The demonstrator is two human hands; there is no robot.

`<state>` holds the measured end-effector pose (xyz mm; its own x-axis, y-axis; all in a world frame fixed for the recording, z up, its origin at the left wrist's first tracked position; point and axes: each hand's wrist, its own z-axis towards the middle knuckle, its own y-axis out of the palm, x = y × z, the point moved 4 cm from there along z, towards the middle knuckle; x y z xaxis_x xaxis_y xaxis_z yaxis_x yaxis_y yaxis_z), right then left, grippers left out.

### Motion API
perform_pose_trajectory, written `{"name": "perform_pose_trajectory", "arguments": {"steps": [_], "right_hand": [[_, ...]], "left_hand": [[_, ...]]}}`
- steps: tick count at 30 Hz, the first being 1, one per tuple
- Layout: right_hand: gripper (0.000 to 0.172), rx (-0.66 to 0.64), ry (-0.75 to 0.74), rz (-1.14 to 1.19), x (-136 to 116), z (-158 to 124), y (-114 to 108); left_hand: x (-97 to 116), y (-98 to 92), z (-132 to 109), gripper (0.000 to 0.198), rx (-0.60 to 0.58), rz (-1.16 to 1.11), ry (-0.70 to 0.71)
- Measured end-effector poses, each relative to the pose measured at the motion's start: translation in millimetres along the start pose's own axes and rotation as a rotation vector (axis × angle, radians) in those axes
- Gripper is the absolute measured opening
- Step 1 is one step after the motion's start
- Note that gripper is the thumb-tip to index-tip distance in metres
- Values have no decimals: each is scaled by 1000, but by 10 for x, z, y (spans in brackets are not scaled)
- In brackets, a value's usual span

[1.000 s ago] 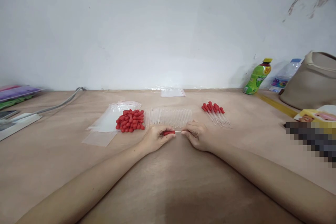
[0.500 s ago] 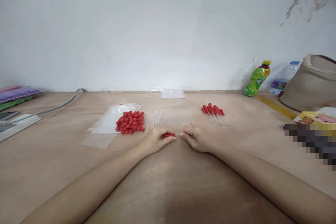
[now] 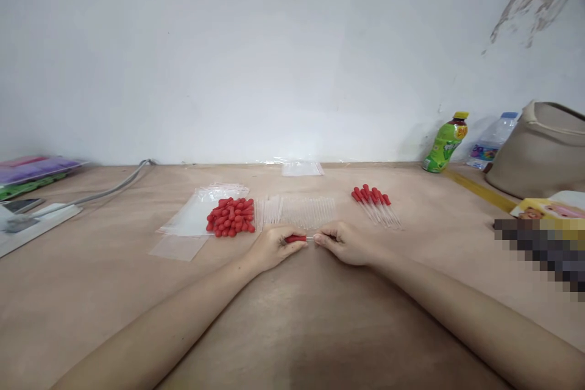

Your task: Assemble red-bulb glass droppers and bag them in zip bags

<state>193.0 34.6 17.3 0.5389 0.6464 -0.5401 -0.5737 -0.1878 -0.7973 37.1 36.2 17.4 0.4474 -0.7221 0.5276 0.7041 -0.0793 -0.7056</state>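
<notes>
My left hand (image 3: 273, 248) pinches a red rubber dropper bulb (image 3: 296, 239) between thumb and fingers. Opposite it, my right hand (image 3: 342, 244) is closed on a thin clear glass tube (image 3: 310, 238), whose near end meets the mouth of the bulb; how deep it sits inside is hidden. Just beyond the hands lies a row of clear glass tubes (image 3: 308, 210). To their left is a pile of red bulbs (image 3: 231, 216). Several droppers with red bulbs fitted (image 3: 375, 200) lie in a slanted group beyond my right hand.
Clear plastic bags (image 3: 189, 214) lie left of the bulb pile, and another bag (image 3: 301, 168) is by the wall. A green bottle (image 3: 444, 145), a water bottle (image 3: 493, 143) and a beige bag (image 3: 534, 158) stand at the back right. A grey cable (image 3: 119, 186) crosses the left.
The view has shifted slightly. Both hands keep the same hold, with the bulb and tube still joined end to end.
</notes>
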Motion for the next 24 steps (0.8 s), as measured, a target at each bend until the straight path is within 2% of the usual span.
{"name": "perform_pose_trajectory", "arguments": {"steps": [3,5,7,9,12,16,24], "right_hand": [[23,-52,7,-68,1,15,-145],[24,-40,72,-102,93,21,-316],[27,72,189,-136,264,18,-569],[28,293,435,-206,514,-34,-875],[26,411,686,-307,839,-130,-1148],[29,384,756,-399,1069,-182,-1139],[27,319,758,-431,1101,-150,-874]], "left_hand": [[-41,-21,18,24,52,19,-51],[-65,-29,23,31,78,41,-75],[-68,-23,27,33,71,54,-64],[-56,-8,30,32,37,63,-38],[-37,5,32,29,4,75,-31],[-38,13,34,23,-1,78,-39],[-44,19,29,17,-10,69,-52]]}}
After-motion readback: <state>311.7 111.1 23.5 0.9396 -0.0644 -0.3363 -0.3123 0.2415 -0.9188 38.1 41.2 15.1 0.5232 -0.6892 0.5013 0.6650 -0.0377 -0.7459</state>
